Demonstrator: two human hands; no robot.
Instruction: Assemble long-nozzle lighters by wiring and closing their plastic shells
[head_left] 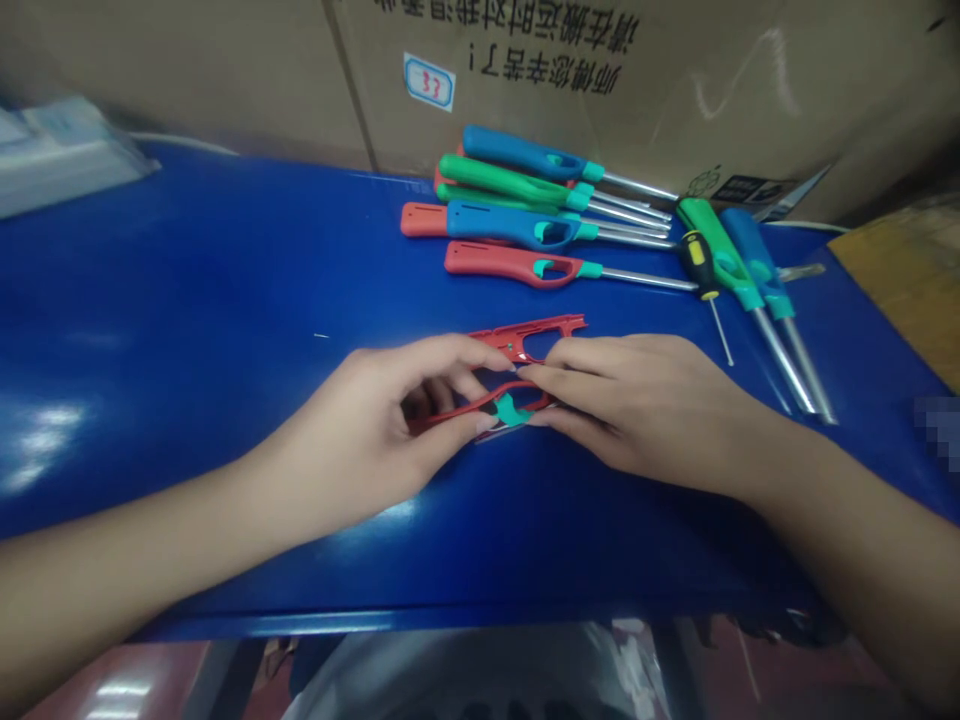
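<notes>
A red plastic utility-lighter shell (525, 340), judged light, thin and stiff but breakable, is pinched by the fingertips of the left hand (352, 425) and right hand (637, 405) over the middle of the blue table (150, 330); its outer frame seems the safest hold.

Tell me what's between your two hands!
Red plastic lighter casing pieces with a teal part lie between the left hand and the right hand, in the head view.
</notes>
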